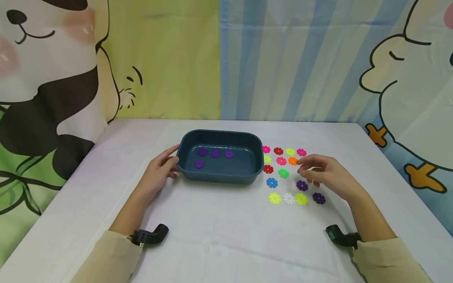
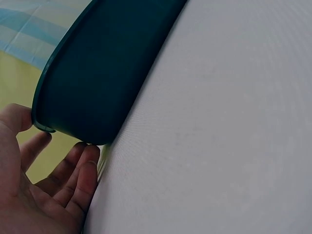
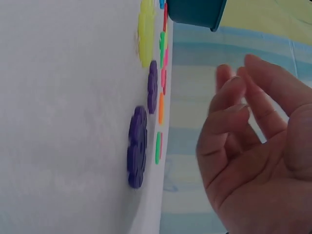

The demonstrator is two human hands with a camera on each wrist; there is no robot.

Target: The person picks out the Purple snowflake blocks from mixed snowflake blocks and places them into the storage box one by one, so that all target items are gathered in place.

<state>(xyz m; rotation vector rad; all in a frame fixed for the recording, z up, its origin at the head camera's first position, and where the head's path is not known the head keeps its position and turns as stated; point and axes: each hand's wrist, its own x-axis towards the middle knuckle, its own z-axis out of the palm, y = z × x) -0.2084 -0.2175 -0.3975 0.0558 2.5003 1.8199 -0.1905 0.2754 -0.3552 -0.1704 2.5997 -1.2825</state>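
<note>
A dark teal plastic tub (image 1: 219, 177) stands on the white table with several purple flower-shaped discs (image 1: 215, 153) inside. At its left end my left hand (image 1: 158, 169) holds the tub, thumb at the rim and fingers against the end wall; the left wrist view shows this grip on the tub (image 2: 83, 83) closely. My right hand (image 1: 327, 173) hovers over the loose discs at the right, fingers loosely bent, holding nothing. Beneath and near it lie a purple disc (image 1: 302, 185) and another purple disc (image 1: 319, 198). Both appear edge-on in the right wrist view, left of the hand (image 3: 258, 151).
Right of the tub, flower discs lie in loose rows: a green disc (image 1: 283, 173), a blue disc (image 1: 271, 182), a white disc (image 1: 288, 199), an orange disc (image 1: 292, 161) and several pink, red and yellow ones. A printed curtain (image 1: 276, 59) hangs behind the table.
</note>
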